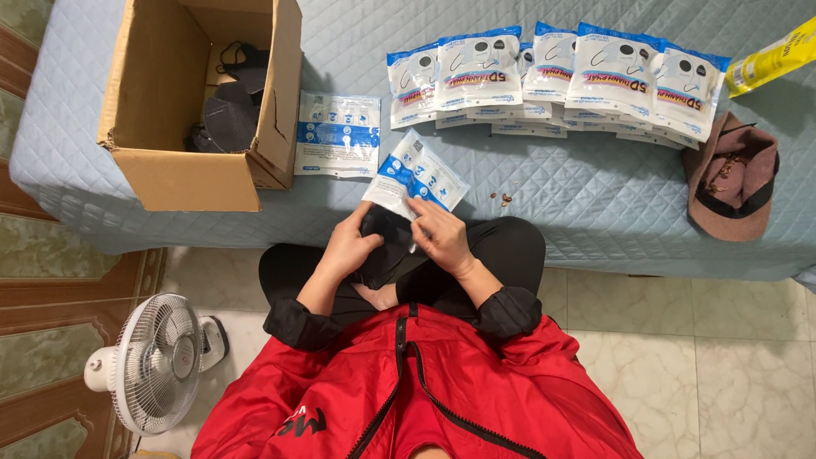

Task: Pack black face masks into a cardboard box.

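Note:
My left hand (pixel 348 246) grips a black face mask (pixel 384 246) held over my lap. My right hand (pixel 440 235) holds the lower edge of a white-and-blue plastic packet (pixel 416 174), whose mouth meets the mask. The packet tilts up toward the quilted mattress (pixel 544 183). Both hands are close together, almost touching. I sit cross-legged on the floor in a red jacket with black cuffs.
An open cardboard box (pixel 200 174) with black masks (pixel 229 106) stands at the left of the mattress. Flat empty packets (pixel 338 134) lie beside it. A row of filled packets (pixel 552 76) runs along the back. A brown cap (pixel 731 174), a yellow packet (pixel 773 58), a white fan (pixel 157 361).

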